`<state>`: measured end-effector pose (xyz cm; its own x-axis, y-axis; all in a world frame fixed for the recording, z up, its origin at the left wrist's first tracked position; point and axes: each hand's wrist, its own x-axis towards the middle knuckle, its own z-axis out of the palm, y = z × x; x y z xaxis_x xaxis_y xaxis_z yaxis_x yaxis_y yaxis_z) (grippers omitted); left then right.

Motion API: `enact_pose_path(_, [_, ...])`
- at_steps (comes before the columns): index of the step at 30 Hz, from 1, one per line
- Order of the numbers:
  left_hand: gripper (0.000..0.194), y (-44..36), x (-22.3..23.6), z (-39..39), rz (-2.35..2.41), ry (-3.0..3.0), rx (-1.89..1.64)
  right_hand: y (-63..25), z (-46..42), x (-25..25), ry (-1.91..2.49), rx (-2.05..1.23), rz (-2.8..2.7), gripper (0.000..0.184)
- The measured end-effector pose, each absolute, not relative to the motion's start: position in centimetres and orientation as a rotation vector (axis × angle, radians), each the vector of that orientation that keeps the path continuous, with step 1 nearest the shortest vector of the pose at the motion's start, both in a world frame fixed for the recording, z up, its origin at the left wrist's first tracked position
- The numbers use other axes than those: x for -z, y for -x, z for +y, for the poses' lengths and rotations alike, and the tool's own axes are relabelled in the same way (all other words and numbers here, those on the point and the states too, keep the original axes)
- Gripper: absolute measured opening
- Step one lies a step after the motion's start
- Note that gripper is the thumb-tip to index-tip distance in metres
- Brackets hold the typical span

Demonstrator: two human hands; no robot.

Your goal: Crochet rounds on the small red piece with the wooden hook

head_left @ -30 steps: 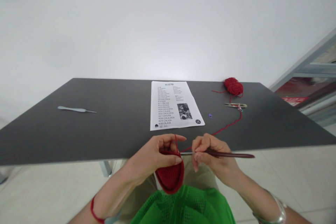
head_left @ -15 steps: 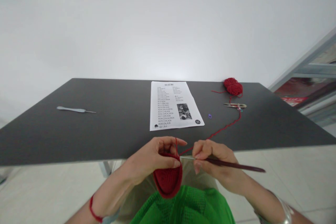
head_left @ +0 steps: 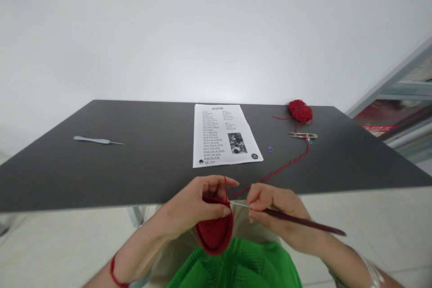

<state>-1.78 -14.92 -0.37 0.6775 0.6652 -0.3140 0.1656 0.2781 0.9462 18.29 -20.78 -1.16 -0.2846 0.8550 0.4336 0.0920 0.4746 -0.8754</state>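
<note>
My left hand pinches the upper edge of a rounded red crochet piece, with the thumb on its near face. A strand of red yarn loops over the left index finger. My right hand grips a crochet hook with a dark brown handle, held like a pencil. The hook's thin metal end reaches left to the top edge of the crochet piece; its very tip is hard to make out. From there the red yarn runs across the dark table toward a red yarn ball at the back right.
Printed pattern sheets lie mid-table. Small thread snips rest beside the yarn, with a purple stitch marker nearby. Another hook with a pale handle lies on the left of the dark table. A white wall stands behind.
The handle end of the crochet hook has dipped slightly down and to the right. The left hand and crochet piece have shifted a little leftward. Both grips are unchanged.
</note>
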Motion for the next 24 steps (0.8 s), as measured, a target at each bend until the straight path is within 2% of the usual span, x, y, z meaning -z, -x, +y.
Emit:
enact_pose_path(4, [0.044,1.6,0.5,-14.9,0.801,-1.293,-0.380,-18.2,-20.8,0.9,0.857,-0.943,-1.704,0.019])
enact_pose_path(11, [0.044,1.5,0.2,-15.0,0.856,-1.357,-0.413,-17.4,-21.1,2.8,0.867,-1.319,-1.270,0.019])
enact_pose_path(18, [0.045,1.5,0.2,-15.0,0.844,-1.331,-0.438,-18.1,-21.1,2.6,0.873,-1.087,-1.489,0.014])
enact_pose_path(24, [0.043,1.4,0.1,-15.0,0.845,-1.335,-0.447,-16.8,-21.0,3.8,0.708,-1.335,-1.125,0.012])
